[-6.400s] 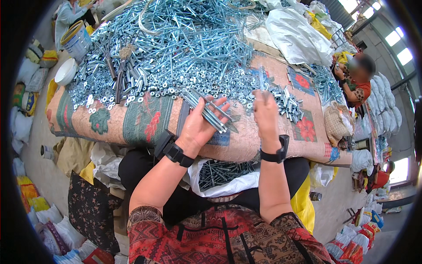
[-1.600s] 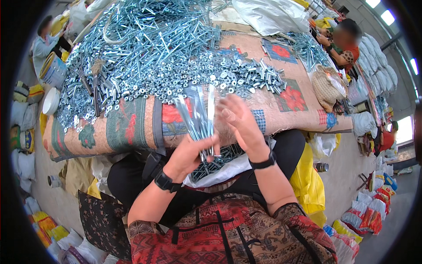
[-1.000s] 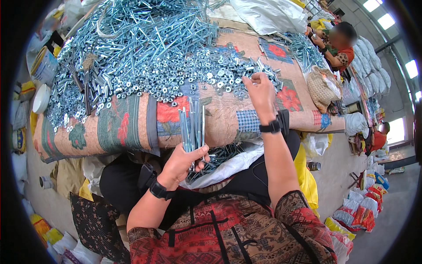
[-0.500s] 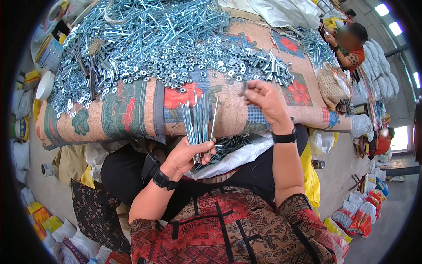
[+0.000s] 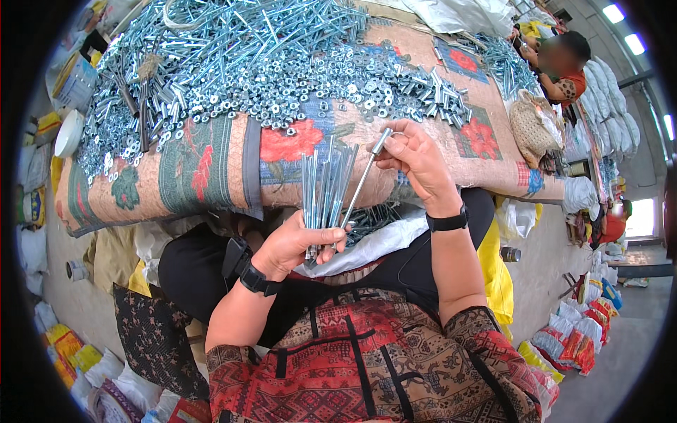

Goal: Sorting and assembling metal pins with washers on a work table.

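My left hand (image 5: 290,241) is closed around a bundle of long, thin metal bolts (image 5: 324,187), their shanks pointing up. One bolt (image 5: 360,190) leans out of the bundle to the right. At its top end is a short silver metal sleeve (image 5: 382,141), pinched between the thumb and fingers of my right hand (image 5: 423,163). The bolt's tip meets the sleeve's lower end; how far in it goes, I cannot tell. Beyond my hands, a heap of nuts and washers (image 5: 310,99) lies on the table, with loose sleeves (image 5: 444,102) at its right side.
Long metal rods (image 5: 268,32) are heaped at the back of the cloth-covered table (image 5: 211,169). A white bowl (image 5: 69,134) sits at the left edge, a woven bag (image 5: 532,130) at the right. More bolts (image 5: 370,222) lie on white sacking over my lap. Another person (image 5: 564,67) works at far right.
My right hand has brought the sleeve to the tip of one bolt, which stood apart from it before. That bolt now leans further right.
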Tool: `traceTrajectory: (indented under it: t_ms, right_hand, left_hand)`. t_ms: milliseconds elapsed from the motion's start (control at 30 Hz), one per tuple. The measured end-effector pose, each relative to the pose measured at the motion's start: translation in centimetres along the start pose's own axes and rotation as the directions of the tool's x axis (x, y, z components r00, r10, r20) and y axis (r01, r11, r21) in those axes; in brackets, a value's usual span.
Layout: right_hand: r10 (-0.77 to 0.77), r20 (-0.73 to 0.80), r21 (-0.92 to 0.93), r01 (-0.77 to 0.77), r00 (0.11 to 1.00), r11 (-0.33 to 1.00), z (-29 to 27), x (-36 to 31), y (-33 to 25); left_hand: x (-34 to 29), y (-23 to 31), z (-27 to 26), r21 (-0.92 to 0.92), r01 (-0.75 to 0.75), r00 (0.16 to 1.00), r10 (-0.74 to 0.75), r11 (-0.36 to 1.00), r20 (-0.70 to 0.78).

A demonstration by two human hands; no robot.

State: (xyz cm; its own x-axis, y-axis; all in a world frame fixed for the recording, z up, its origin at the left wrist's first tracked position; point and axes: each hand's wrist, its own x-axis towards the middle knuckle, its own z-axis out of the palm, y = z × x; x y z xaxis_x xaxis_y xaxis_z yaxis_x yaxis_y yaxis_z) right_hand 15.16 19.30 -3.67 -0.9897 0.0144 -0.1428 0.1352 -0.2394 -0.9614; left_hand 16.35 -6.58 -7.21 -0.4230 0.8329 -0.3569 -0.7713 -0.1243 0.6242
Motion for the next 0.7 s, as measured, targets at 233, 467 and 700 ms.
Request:
traceTrajectory:
  t_ms: [233, 467, 700]
  right_hand:
    - [0.066, 0.046, -0.191, -0.056, 0.997, 0.980, -0.6, -0.6, -2.0]
    - [0.211, 0.125, -0.224, -0.179, 0.969, 0.958, 2.2, -1.8, 0.4]
    - [0.288, 0.141, -0.232, -0.251, 0.947, 0.940, 5.3, -3.0, 2.4]
  left_hand:
    - [-0.1, -0.1, -0.1, 0.037, 0.017, 1.000, -0.017, 0.999, -0.008]
    - [0.2, -0.1, 0.0, 0.081, -0.055, 0.994, 0.062, 0.995, -0.090]
    - [0.6, -0.5, -0.2, -0.069, -0.154, 0.979, 0.144, 0.986, -0.142]
